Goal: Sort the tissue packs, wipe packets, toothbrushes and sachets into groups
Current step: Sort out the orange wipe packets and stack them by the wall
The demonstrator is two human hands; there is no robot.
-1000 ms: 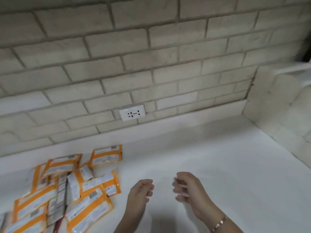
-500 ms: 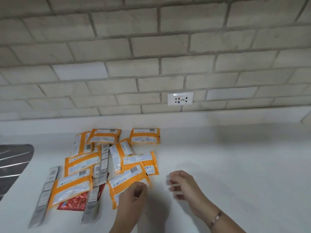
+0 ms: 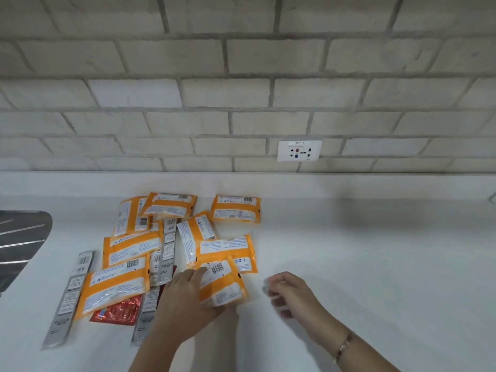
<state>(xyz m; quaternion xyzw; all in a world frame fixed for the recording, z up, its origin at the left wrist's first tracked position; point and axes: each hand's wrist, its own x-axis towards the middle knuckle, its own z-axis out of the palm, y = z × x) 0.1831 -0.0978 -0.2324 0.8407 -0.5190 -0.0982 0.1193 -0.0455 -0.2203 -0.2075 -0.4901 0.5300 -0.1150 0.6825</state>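
1. Several grey strip packs (image 3: 68,299), a red sachet (image 3: 118,311) and orange packs are recorded unsorted in one pile (image 3: 134,245) on the tabletop (image 3: 375,264), mostly left of and beyond both hands.
2. One orange packet (image 3: 224,287), only reached for half a second earlier, is now gripped by the left hand (image 3: 185,302) at the pile's right edge, thumb laid on its face. The first pick is judged begun.
3. Nothing is held by the right hand (image 3: 292,296). It is seen loosely curled, near that packet's right side, above bare tabletop where a group could be started.

Packet pile (image 3: 128,245) on counter (image 3: 375,264), sink (image 3: 21,237) left, socket (image 3: 299,150) behind.
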